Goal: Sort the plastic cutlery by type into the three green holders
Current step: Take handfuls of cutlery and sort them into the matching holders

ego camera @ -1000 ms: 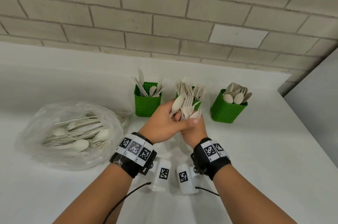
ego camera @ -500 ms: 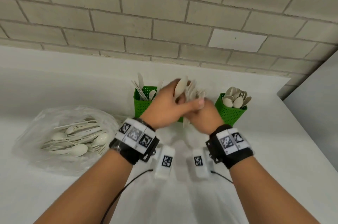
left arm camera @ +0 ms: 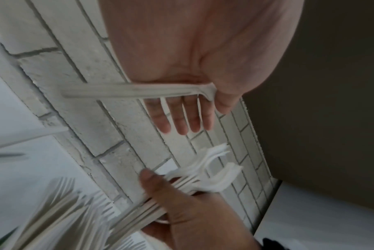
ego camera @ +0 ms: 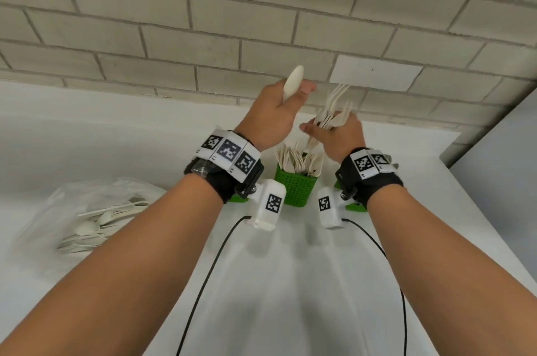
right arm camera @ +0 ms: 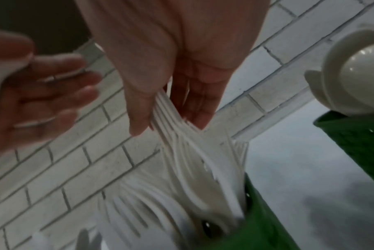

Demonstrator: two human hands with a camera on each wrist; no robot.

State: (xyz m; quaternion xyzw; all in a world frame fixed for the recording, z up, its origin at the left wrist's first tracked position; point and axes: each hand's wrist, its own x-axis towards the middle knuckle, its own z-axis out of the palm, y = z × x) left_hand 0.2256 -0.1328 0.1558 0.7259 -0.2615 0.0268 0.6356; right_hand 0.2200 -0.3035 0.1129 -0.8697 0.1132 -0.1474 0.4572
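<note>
My left hand [ego camera: 295,95] is raised above the holders and pinches one white spoon [ego camera: 293,82], bowl upward; its handle [left arm camera: 128,92] runs under the thumb. Just right of it and a little lower, my right hand [ego camera: 329,130] grips a bundle of white forks [ego camera: 335,107], tines up, between thumb and fingers [right arm camera: 194,108]. Below both hands stands the middle green holder [ego camera: 296,188], full of forks. The left holder [ego camera: 236,199] is almost hidden behind my left wrist. The right holder [right arm camera: 361,143], with spoons [right arm camera: 357,74] in it, sits beside my right wrist.
A clear plastic bag [ego camera: 58,210] with several loose spoons and other cutlery [ego camera: 96,225] lies on the white counter [ego camera: 290,283] at the left. A brick wall [ego camera: 203,21] rises close behind the holders. A grey panel [ego camera: 499,152] bounds the counter on the right.
Both hands have risen from in front of the holders. My left hand has drawn the spoon out of the fork bundle, and the hands have come apart.
</note>
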